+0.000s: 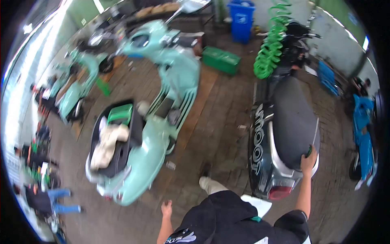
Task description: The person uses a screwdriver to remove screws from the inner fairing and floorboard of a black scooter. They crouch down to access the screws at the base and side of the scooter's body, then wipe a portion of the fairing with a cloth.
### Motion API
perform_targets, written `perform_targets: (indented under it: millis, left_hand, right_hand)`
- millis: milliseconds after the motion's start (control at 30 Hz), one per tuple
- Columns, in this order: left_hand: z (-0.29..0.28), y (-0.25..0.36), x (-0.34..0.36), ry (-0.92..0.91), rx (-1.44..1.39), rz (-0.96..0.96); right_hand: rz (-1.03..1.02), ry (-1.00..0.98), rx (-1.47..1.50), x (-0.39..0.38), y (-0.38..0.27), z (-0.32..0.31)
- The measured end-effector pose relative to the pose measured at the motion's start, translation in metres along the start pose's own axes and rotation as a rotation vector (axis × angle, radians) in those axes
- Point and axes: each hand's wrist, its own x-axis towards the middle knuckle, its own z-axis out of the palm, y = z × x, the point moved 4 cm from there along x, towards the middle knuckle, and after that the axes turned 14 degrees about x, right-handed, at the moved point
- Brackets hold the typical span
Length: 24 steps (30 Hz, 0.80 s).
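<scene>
My right hand (pixel 308 162) is closed on a small green-handled tool (pixel 310 150) with a thin metal shaft, at the rear right of the long grey seat (pixel 293 122) of a dark scooter (pixel 259 171). My left hand (pixel 166 208) hangs low, holding nothing visible, its fingers loosely apart. To its upper left stands a mint scooter (pixel 142 175), blurred, with its underseat bin (pixel 97 138) exposed, holding a cream cloth (pixel 109 144) and a green object (pixel 120 115). A coiled green hose (pixel 268 61) hangs over the front of the dark scooter.
More mint scooters (pixel 75 97) stand at left, near several people (pixel 36 195). A blue scooter (pixel 361 138) is at far right. A green box (pixel 220 61) and blue bin (pixel 239 20) are at the back, a blue rack (pixel 328 77) by the right wall.
</scene>
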Motion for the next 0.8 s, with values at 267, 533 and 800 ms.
perform_targets:
  millis: [267, 533, 800]
  left_hand:
    - [0.179, 0.327, 0.168, -0.416, 0.397, 0.394]
    - [0.398, 0.727, 0.173, -0.747, 0.03, 0.792]
    - [0.532, 0.967, 0.111, -0.671, 0.218, 1.106]
  right_hand:
    - [0.111, -0.578, 0.436, -0.005, -0.196, 0.142]
    - [-0.14, -0.467, 0.747, 0.258, -0.302, 0.295]
    - [0.487, 0.288, 0.732, 0.437, -0.143, 0.214]
